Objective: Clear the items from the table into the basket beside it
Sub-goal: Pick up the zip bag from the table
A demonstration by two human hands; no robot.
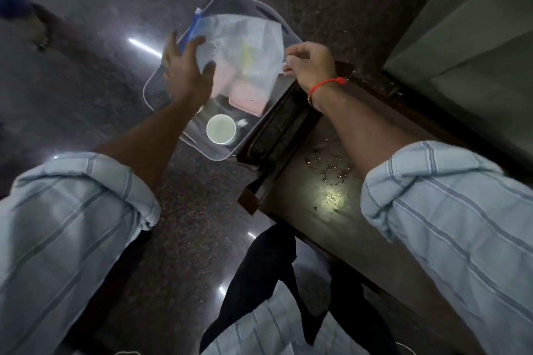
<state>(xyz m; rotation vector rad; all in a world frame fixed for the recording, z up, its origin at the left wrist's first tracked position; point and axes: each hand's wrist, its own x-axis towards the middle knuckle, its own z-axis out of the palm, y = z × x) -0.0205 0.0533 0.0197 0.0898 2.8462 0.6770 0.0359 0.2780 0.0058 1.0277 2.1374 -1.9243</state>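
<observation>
With left hand (187, 66) gripping the clear pouch (242, 52) and right hand (310, 65) pinching its corner, best lowered flat over the basket (161, 72), clear of the cup (221, 129).

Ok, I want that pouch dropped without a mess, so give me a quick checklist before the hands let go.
1. Zip pouch over the clear basket: ok.
2. Held by both hands, left hand and right hand: ok.
3. Landing spot free: not ok, a pink item lies under it.
4. White cup clear of the drop: ok, it sits nearer.
5. Pouch closed: cannot tell.
6. Table emptied: cannot tell, only specks show.
</observation>
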